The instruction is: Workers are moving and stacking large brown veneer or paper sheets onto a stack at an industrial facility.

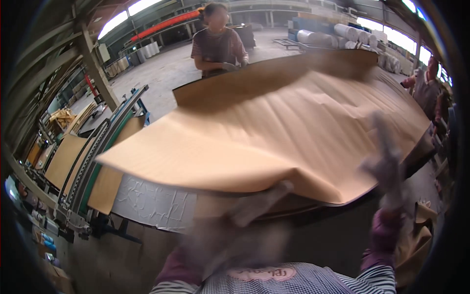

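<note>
Daylit hall, motion-blurred hands, fisheye edges

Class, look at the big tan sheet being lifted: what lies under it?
Under the raised tan sheet a darker brown sheet shows at the far edge, and a stack edge below the near edge. The sheet hides the rest. Both gloved hands, left hand and right hand, are blurred.
</note>
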`<action>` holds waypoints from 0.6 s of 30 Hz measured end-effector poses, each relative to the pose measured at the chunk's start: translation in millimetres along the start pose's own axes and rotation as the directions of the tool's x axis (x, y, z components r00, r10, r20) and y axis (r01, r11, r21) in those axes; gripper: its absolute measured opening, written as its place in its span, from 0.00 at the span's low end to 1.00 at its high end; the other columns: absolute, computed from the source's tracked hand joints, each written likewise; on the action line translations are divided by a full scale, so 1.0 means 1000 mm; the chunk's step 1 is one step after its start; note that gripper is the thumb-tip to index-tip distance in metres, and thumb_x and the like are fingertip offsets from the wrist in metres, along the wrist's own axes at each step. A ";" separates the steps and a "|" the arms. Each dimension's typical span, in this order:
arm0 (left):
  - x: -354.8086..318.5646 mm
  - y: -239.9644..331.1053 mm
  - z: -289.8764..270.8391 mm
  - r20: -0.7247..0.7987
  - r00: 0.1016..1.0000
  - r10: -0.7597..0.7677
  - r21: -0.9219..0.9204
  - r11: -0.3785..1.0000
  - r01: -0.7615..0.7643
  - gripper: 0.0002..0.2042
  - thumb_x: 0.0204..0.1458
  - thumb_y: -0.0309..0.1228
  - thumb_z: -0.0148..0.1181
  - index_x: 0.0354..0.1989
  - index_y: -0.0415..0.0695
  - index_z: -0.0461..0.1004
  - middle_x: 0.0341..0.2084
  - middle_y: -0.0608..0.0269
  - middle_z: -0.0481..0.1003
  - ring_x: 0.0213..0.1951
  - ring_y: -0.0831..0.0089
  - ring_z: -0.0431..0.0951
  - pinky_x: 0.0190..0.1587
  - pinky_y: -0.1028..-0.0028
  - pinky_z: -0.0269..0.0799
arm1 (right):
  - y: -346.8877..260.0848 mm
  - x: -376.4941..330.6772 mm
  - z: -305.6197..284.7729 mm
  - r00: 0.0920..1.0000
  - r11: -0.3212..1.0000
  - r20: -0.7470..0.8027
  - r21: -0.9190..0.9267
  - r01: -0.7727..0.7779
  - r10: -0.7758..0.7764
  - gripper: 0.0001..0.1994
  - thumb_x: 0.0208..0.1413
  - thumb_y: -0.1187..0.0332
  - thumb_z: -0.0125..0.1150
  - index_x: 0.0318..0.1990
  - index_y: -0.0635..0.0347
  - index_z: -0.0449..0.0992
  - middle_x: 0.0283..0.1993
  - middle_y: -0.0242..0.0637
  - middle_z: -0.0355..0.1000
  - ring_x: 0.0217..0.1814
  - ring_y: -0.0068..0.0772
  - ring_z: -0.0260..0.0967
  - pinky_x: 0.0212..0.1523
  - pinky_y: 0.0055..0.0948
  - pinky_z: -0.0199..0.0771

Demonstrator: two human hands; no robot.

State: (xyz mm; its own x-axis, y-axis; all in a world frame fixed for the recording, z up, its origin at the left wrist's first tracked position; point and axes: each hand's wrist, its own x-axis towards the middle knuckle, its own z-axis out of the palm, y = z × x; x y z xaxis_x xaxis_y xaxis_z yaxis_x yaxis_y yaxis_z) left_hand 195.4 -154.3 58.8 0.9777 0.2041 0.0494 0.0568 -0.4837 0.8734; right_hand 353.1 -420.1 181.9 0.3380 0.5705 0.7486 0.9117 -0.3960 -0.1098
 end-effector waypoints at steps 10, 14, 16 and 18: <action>-0.026 0.009 0.009 0.472 0.843 0.257 0.198 0.901 -0.386 0.18 0.60 0.33 0.52 0.56 0.38 0.68 0.55 0.57 0.69 0.57 0.70 0.69 0.61 0.73 0.64 | -0.120 0.011 0.106 0.964 0.944 -0.045 0.195 0.267 -0.264 0.22 0.42 0.76 0.58 0.49 0.57 0.75 0.41 0.43 0.76 0.42 0.43 0.75 0.43 0.36 0.75; -0.129 -0.115 -0.033 0.029 0.999 -0.014 -0.086 0.996 0.017 0.23 0.55 0.35 0.60 0.56 0.35 0.67 0.48 0.58 0.74 0.49 0.70 0.74 0.53 0.71 0.69 | -0.161 -0.057 0.157 0.908 0.940 0.277 0.221 0.259 -0.315 0.17 0.42 0.73 0.57 0.43 0.57 0.77 0.47 0.44 0.74 0.49 0.44 0.73 0.49 0.37 0.73; -0.180 -0.143 -0.063 -0.022 0.977 -0.212 0.174 0.961 0.213 0.22 0.55 0.32 0.60 0.56 0.35 0.67 0.44 0.57 0.75 0.44 0.71 0.76 0.49 0.73 0.73 | -0.158 -0.088 0.202 0.910 0.969 0.338 0.141 0.203 -0.240 0.16 0.43 0.72 0.56 0.43 0.56 0.77 0.48 0.44 0.74 0.51 0.45 0.72 0.51 0.39 0.72; -0.214 -0.179 -0.074 -0.309 0.928 -0.207 -0.169 0.973 0.160 0.19 0.54 0.28 0.58 0.54 0.35 0.68 0.40 0.58 0.76 0.39 0.72 0.77 0.44 0.73 0.75 | -0.157 -0.093 0.228 0.901 0.984 0.395 0.073 0.161 -0.177 0.16 0.45 0.70 0.55 0.44 0.56 0.77 0.48 0.44 0.74 0.52 0.46 0.71 0.54 0.41 0.70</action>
State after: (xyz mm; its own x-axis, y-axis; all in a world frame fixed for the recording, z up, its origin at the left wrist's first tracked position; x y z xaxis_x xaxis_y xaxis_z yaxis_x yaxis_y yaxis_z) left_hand -38.5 -48.6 -72.4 0.8333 0.5526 0.0152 0.1779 -0.2941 0.9391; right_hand 232.3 -247.1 -19.0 0.2356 0.8687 0.4356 0.9689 -0.2451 -0.0351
